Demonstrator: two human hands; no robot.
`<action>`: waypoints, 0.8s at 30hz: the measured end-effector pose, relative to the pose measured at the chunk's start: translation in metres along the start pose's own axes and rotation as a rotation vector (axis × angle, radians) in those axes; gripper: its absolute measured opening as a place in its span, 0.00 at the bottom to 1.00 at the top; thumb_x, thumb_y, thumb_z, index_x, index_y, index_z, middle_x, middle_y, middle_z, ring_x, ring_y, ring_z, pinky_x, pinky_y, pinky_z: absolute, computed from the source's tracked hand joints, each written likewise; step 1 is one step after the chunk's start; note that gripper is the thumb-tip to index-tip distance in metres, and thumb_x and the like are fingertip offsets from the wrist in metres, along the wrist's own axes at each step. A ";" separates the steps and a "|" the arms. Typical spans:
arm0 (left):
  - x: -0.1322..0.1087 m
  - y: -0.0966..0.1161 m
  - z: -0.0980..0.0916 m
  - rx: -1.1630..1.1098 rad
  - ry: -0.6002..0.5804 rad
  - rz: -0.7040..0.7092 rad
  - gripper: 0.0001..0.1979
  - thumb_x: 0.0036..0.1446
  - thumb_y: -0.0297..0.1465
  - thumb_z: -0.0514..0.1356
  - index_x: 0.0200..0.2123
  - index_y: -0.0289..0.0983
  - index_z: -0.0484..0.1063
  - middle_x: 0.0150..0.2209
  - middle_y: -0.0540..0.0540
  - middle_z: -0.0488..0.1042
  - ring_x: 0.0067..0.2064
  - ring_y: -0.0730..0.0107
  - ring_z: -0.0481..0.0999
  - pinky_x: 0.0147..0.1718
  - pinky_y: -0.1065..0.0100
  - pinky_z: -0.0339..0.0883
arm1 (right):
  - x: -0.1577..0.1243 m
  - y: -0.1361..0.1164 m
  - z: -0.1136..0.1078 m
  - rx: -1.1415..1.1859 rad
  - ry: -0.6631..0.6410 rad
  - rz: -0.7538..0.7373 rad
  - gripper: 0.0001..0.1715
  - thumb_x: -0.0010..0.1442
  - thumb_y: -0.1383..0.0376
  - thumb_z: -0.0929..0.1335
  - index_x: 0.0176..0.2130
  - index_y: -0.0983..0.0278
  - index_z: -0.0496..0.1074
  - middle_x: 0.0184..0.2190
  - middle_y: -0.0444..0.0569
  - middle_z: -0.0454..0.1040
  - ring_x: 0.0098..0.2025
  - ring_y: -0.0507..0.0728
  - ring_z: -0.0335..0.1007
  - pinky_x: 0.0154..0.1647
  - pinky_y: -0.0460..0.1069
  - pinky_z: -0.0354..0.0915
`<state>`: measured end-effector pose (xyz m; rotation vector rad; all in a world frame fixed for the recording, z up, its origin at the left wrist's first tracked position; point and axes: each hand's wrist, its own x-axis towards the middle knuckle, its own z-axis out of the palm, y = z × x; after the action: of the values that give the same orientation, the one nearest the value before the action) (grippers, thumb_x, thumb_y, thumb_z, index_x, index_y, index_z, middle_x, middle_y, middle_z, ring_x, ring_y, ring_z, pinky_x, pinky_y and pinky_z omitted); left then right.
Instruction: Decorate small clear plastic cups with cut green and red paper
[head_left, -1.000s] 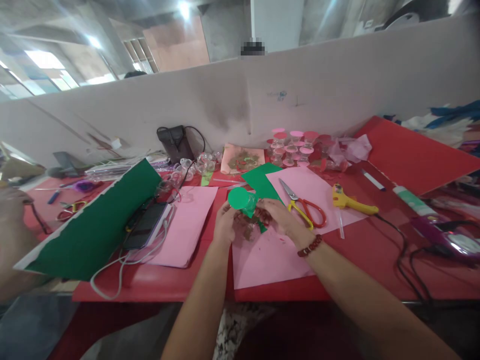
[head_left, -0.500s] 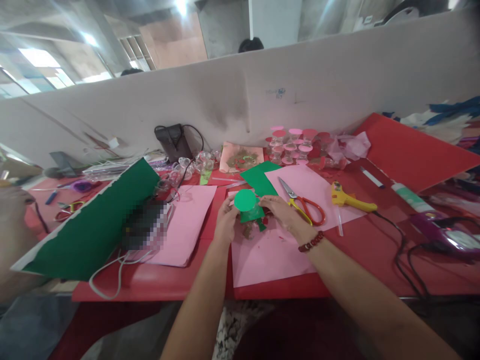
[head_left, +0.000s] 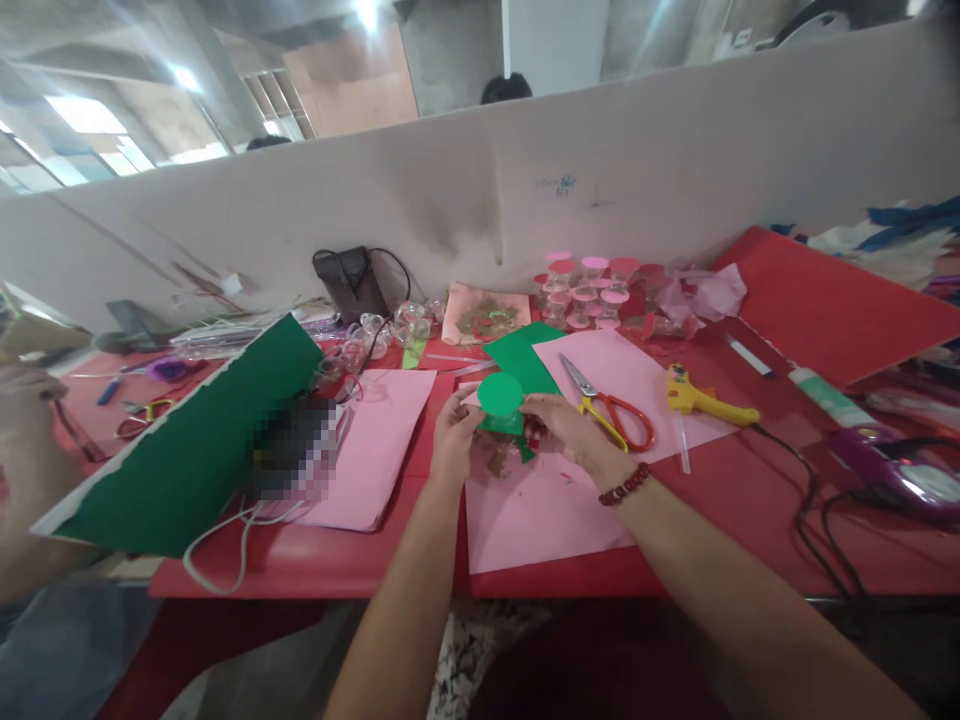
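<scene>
Between my hands is a small clear plastic piece with a round green paper top and a green paper part below it. My left hand grips it from the left, fingers closed at its edge. From the other side my right hand, with a red bead bracelet on the wrist, pinches it. Below lies a pink paper sheet with small scraps. Scissors with red and yellow handles rest just right of my right hand, on another pink sheet.
A yellow glue gun with a cord lies at right. Behind stand several clear pieces with pink and red tops. A dark pouch leans on the partition. A green board stands at left, near another person's arm.
My hands and the green-topped piece stay almost in place; the round top has tilted slightly. The whole view has shifted a little. The other person's arm at left has moved.
</scene>
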<state>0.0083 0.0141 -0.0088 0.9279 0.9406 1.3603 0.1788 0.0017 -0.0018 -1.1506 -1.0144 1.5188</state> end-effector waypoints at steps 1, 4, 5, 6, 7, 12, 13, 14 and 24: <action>-0.001 0.001 0.001 0.006 0.017 -0.001 0.24 0.37 0.31 0.69 0.42 0.38 0.74 0.26 0.54 0.72 0.24 0.77 0.69 0.25 0.73 0.59 | 0.000 0.000 0.000 0.004 -0.012 -0.008 0.15 0.47 0.57 0.72 0.19 0.60 0.66 0.16 0.42 0.66 0.19 0.51 0.60 0.21 0.48 0.56; -0.002 0.001 0.002 0.007 0.030 -0.020 0.25 0.38 0.33 0.70 0.44 0.39 0.73 0.26 0.54 0.73 0.24 0.76 0.69 0.25 0.73 0.61 | -0.001 -0.001 0.001 0.013 0.005 -0.045 0.16 0.46 0.57 0.72 0.18 0.60 0.66 0.16 0.42 0.66 0.19 0.51 0.60 0.21 0.48 0.57; -0.002 0.000 0.002 0.008 0.023 -0.030 0.25 0.38 0.32 0.70 0.43 0.39 0.73 0.26 0.54 0.72 0.24 0.76 0.70 0.25 0.73 0.61 | -0.001 -0.001 0.001 0.006 0.020 -0.047 0.16 0.46 0.57 0.72 0.18 0.60 0.65 0.16 0.42 0.65 0.19 0.51 0.60 0.21 0.48 0.57; -0.001 -0.001 0.002 0.011 0.017 -0.036 0.25 0.37 0.32 0.70 0.43 0.39 0.73 0.25 0.54 0.72 0.24 0.76 0.70 0.25 0.73 0.61 | -0.001 -0.001 0.001 -0.003 0.031 -0.044 0.16 0.46 0.58 0.72 0.17 0.60 0.65 0.16 0.42 0.65 0.19 0.51 0.60 0.21 0.48 0.57; -0.001 -0.001 0.002 0.012 0.010 -0.037 0.25 0.36 0.30 0.70 0.43 0.39 0.73 0.25 0.54 0.72 0.25 0.76 0.70 0.25 0.73 0.61 | -0.001 -0.001 0.001 -0.013 0.034 -0.035 0.15 0.46 0.58 0.71 0.18 0.60 0.65 0.16 0.42 0.66 0.19 0.51 0.60 0.21 0.48 0.57; 0.000 -0.001 0.000 -0.021 -0.036 -0.037 0.25 0.38 0.29 0.67 0.45 0.39 0.72 0.27 0.54 0.74 0.24 0.77 0.70 0.25 0.73 0.60 | -0.001 0.000 0.003 -0.031 0.002 -0.053 0.14 0.48 0.58 0.71 0.19 0.61 0.66 0.15 0.42 0.66 0.19 0.51 0.60 0.20 0.47 0.55; 0.000 -0.001 0.001 -0.027 -0.044 -0.048 0.25 0.39 0.29 0.67 0.45 0.39 0.72 0.28 0.53 0.74 0.24 0.76 0.71 0.25 0.73 0.61 | -0.001 0.000 0.003 -0.031 0.007 -0.064 0.14 0.48 0.58 0.71 0.19 0.61 0.66 0.15 0.41 0.66 0.19 0.51 0.60 0.21 0.47 0.55; -0.001 0.000 0.001 -0.028 -0.046 -0.061 0.25 0.38 0.29 0.67 0.45 0.39 0.72 0.28 0.53 0.75 0.25 0.76 0.71 0.26 0.72 0.62 | -0.001 0.001 0.003 -0.033 0.014 -0.071 0.14 0.48 0.59 0.71 0.19 0.61 0.66 0.15 0.41 0.66 0.19 0.51 0.60 0.21 0.47 0.55; -0.002 0.006 0.005 -0.096 -0.030 -0.176 0.21 0.46 0.42 0.66 0.42 0.36 0.73 0.28 0.50 0.75 0.25 0.72 0.72 0.25 0.71 0.65 | -0.004 -0.001 0.003 -0.114 0.041 -0.092 0.14 0.50 0.61 0.69 0.18 0.62 0.66 0.15 0.42 0.66 0.18 0.50 0.62 0.19 0.46 0.56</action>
<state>0.0113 0.0118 -0.0016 0.7727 0.9046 1.2281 0.1762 -0.0026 0.0004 -1.1926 -1.1232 1.3748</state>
